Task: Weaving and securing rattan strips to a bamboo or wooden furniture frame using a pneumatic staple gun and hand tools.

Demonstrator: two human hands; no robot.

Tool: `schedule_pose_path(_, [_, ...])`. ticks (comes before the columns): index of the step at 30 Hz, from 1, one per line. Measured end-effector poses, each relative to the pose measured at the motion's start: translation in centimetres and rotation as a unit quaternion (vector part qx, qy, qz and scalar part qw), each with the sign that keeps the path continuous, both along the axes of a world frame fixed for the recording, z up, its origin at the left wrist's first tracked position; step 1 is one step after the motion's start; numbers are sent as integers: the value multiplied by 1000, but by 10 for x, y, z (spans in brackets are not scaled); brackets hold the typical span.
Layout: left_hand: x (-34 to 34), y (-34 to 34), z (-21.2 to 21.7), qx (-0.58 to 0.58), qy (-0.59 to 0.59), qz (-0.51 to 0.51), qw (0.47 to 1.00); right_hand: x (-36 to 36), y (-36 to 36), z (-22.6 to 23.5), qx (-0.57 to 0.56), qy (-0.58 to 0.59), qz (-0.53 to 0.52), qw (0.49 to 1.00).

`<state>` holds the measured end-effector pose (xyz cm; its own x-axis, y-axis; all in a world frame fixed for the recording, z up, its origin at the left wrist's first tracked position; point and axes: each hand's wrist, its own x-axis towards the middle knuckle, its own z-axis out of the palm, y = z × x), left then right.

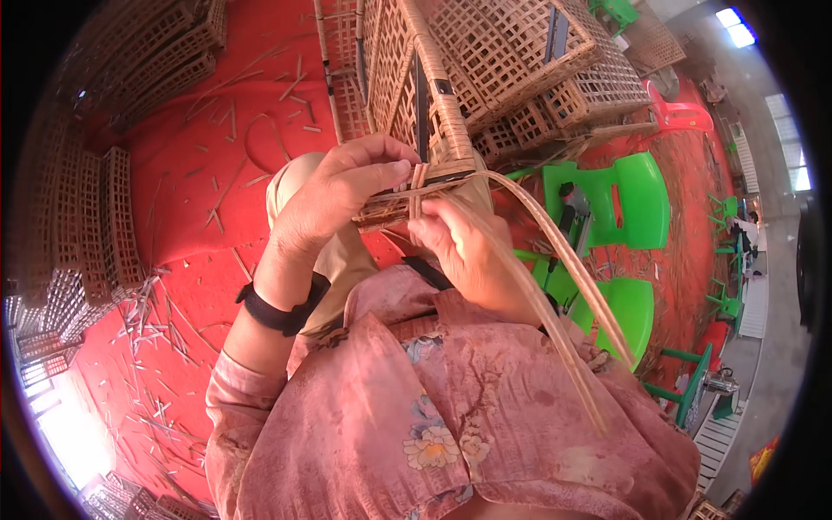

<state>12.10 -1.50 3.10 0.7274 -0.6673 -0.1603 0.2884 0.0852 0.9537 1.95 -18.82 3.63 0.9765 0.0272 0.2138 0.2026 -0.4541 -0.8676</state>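
A woven wicker frame [438, 87] with dark metal bars stands at my knees, its lower edge near my lap. My left hand [355, 178] reaches over that edge, thumb and fingers closed on a short upright wicker strip [418, 178]. Just below, my right hand [459, 243] pinches the lower end of the same strip. Two long loose wicker strips [568, 247] arc from the edge to the right, over my right forearm and down across my floral jacket. My left wrist wears a black band [282, 310].
Woven wicker panels [520, 61] lean in a stack beyond the frame, with more stacks [87, 217] at the left. Green plastic chairs [641, 199] stand close on my right, a red stool [680, 113] farther back. Wicker scraps litter the red floor [195, 208].
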Motion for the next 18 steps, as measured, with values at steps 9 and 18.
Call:
schedule_pose_path(9, [1,-1,-2,33,-36,-4,999,3,17,28,-135,-176,-108,969])
schedule_pose_path(18, [4,0,-2,12,-87,-18,996,25,-4,45,-206,-290,28,934])
